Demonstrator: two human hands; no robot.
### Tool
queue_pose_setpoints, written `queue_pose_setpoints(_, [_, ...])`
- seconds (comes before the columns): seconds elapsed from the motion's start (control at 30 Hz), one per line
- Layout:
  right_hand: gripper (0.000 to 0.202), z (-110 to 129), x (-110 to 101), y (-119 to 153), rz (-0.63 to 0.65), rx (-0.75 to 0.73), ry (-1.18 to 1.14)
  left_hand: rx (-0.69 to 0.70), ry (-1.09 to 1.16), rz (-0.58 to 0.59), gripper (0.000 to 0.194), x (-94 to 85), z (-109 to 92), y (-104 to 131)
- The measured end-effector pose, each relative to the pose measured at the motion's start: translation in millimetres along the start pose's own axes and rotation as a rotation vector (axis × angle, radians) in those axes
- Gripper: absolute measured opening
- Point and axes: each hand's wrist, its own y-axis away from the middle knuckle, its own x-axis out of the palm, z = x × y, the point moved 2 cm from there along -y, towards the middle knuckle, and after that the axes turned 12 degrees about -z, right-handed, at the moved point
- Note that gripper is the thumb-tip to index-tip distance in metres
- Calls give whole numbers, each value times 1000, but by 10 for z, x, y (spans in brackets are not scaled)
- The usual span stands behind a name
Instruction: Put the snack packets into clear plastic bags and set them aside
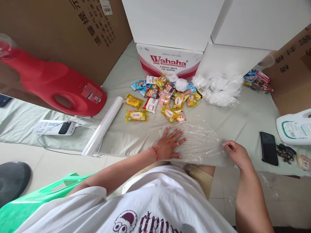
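A thin, crinkled sheet of clear plastic film [202, 140] lies along the near edge of the cloth-covered worktop [136, 144], its creases drawing together toward the right. The left hand [170, 145] is open, palm down with fingers spread over the film's left part, while the right hand [236, 153] is curled, pinching the film's right end between thumb and finger. Just beyond the film is a loose pile of small sealed snack packets: plump, glossy yellow packets [136, 116] toward the front, with blue, pink, red and white wrappers among them. Touching the pile's right side is a puffy heap of crumpled plastic [220, 87]. Behind them stands a red-and-white water carton [167, 63], with smooth white boxes [170, 22] above it; what they hold cannot be seen. A smooth whitish plastic roll [103, 126] lies slantwise at the near edge, left of the snacks. Farther left are a red plastic jug [55, 84] with a looped handle, lying against a brown cardboard box [102, 32], and a white power bank [55, 127] with a cable. Near the right edge are a white jug [295, 127], a black phone [269, 148] and keys [286, 152], with more colorful packets [258, 81] farther back.
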Motion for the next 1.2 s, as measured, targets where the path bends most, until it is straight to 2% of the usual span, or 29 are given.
queue_pose_setpoints(0.07, [35, 70, -28, -83, -38, -30, 86, 51, 30, 16, 91, -77, 55, -11])
queue_pose_setpoints(0.13, [35, 271, 10, -119, -176, -128, 71, 54, 54, -25, 82, -153, 60, -15])
queue_pose_setpoints(0.2, [39, 543, 146, -99, -276, -313, -4, -65, 44, -122, 63, -208, 46, -9])
queue_pose_setpoints(0.3, [46, 829, 491, -18, -192, -612, -17, -322, -45, -225, 49, -218, 54, 27])
queue_pose_setpoints(0.37, [49, 808, 692, 8, -136, -687, 55, -374, -110, -214, 50, -187, 91, 46])
queue_pose_setpoints(0.43, [51, 638, 782, -13, -164, -656, 117, -347, -153, -188, 55, -158, 153, 48])
queue_pose_setpoints(0.53, [54, 338, 707, -113, -226, -585, 138, -322, -181, -178, 62, -146, 245, 33])
queue_pose_setpoints(0.63, [49, 296, 517, -305, -230, -484, 133, -305, -177, -162, 67, -149, 283, 15])
queue_pose_setpoints(0.67, [47, 375, 463, -391, -230, -448, 133, -295, -174, -154, 69, -149, 285, 13])
queue_pose_setpoints(0.73, [43, 680, 411, -590, -233, -447, 128, -284, -172, -146, 71, -146, 282, 14])
queue_pose_setpoints(0.8, [38, 1138, 462, -806, -228, -578, 118, -278, -179, -142, 72, -140, 277, 22])
queue_pose_setpoints(0.9, [35, 1877, 695, -1134, -240, -779, 164, -273, -197, -143, 71, -136, 270, 37])
queue_pose_setpoints(1.0, [36, 2434, 977, -1442, -206, -872, 273, -275, -208, -153, 70, -146, 264, 49])
queue_pose_setpoints(1.1, [30, 2716, 1104, -1679, -170, -872, 293, -270, -203, -158, 70, -166, 260, 54])
queue_pose_setpoints(1.2, [26, 2752, 948, -1790, -227, -840, 196, -264, -192, -159, 69, -180, 259, 56])
